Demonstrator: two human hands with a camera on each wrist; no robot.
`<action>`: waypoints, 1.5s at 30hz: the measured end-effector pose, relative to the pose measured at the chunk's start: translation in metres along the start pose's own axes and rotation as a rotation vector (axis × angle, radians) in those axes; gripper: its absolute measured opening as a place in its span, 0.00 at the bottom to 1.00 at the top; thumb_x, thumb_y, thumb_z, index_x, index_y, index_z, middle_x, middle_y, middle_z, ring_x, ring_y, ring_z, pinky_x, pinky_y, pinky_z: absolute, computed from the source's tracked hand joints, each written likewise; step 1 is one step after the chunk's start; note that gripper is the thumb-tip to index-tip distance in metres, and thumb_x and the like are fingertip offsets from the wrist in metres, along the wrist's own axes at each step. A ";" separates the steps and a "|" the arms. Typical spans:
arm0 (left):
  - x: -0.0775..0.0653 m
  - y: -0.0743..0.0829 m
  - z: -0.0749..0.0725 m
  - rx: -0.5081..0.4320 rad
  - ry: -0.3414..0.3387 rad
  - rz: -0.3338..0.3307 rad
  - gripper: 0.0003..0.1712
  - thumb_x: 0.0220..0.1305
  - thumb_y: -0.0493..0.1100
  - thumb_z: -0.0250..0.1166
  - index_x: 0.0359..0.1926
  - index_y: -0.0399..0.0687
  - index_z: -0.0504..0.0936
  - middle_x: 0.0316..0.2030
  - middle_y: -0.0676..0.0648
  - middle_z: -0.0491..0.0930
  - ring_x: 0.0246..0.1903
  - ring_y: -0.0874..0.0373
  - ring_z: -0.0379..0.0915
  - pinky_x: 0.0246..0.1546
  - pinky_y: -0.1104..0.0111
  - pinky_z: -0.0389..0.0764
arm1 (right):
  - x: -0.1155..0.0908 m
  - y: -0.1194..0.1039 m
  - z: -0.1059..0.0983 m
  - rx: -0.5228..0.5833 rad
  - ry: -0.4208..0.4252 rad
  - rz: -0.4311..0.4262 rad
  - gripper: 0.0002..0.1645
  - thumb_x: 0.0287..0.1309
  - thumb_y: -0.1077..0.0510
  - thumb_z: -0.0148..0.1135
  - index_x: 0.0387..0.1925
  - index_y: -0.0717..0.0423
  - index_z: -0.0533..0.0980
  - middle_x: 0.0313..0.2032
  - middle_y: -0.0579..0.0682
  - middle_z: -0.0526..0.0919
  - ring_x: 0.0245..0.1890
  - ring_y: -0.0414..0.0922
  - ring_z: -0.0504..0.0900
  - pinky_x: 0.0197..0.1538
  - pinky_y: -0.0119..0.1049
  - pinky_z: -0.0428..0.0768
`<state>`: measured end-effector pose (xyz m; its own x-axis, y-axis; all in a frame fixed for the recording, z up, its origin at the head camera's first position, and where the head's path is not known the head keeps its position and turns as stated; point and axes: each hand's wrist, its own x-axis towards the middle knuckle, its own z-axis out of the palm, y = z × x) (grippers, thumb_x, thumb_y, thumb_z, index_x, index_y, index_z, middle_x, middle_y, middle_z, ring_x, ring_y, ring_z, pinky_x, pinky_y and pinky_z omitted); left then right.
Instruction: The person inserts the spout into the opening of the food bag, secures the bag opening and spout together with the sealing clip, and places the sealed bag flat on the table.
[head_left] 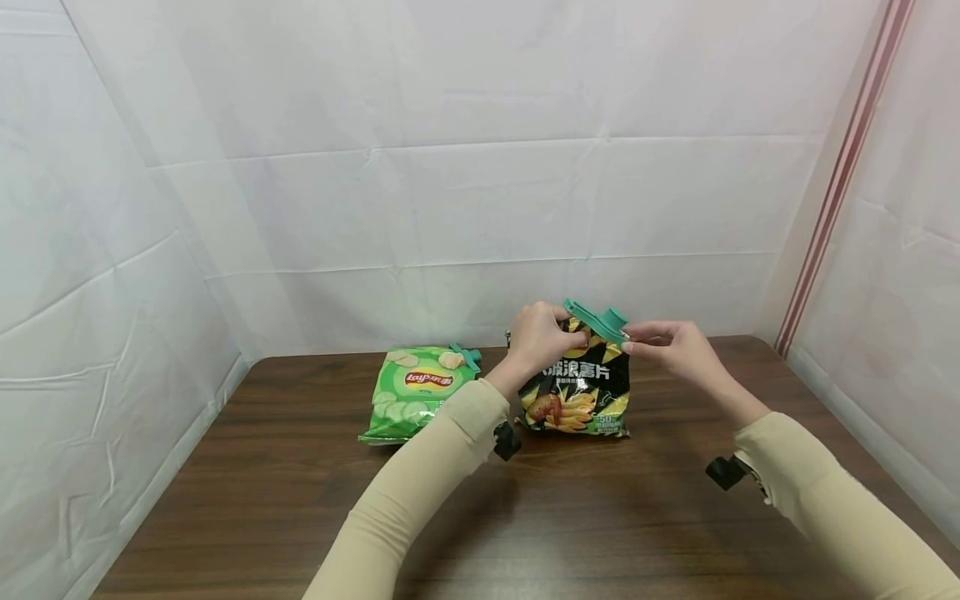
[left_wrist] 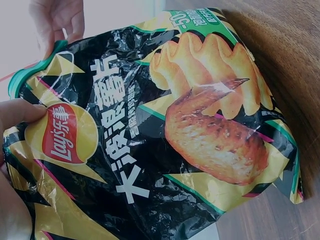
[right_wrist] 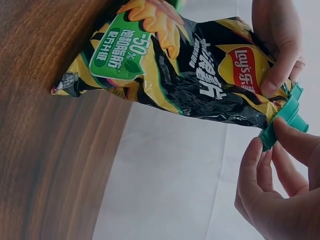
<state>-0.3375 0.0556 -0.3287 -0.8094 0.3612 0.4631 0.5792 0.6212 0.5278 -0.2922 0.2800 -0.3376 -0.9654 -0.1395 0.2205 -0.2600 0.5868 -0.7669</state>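
Observation:
A black and yellow Lay's chip bag [head_left: 573,383] stands on the table, its top edge caught in a teal bag clip [head_left: 592,318] with a round cap. My left hand [head_left: 538,337] grips the bag's upper left, the thumb pressing its front beside the red logo in the left wrist view. My right hand [head_left: 678,350] pinches the clip's right end between thumb and fingers, clearest in the right wrist view, where the clip [right_wrist: 282,120] runs along the bag's mouth. The left fingers behind the bag are hidden.
To the left lies a green Lay's chip bag [head_left: 408,392], with another teal clip [head_left: 467,357] at its upper right corner. Both bags are near the back edge of the dark wooden table [head_left: 300,500]. White sheeting [head_left: 480,208] hangs behind and at both sides.

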 end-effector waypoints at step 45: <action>0.013 0.003 -0.034 -0.355 -0.098 -0.125 0.16 0.53 0.49 0.72 0.41 0.45 0.85 0.34 0.47 0.85 0.33 0.59 0.80 0.33 0.69 0.78 | 0.000 -0.004 0.011 0.055 0.031 0.059 0.28 0.60 0.47 0.62 0.55 0.62 0.76 0.49 0.61 0.82 0.42 0.39 0.81 0.41 0.28 0.78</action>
<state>-0.3434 0.0382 -0.2968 -0.8714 0.3735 0.3179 0.4587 0.3913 0.7978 -0.2913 0.2686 -0.3414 -0.9782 -0.0803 0.1915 -0.2038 0.5483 -0.8111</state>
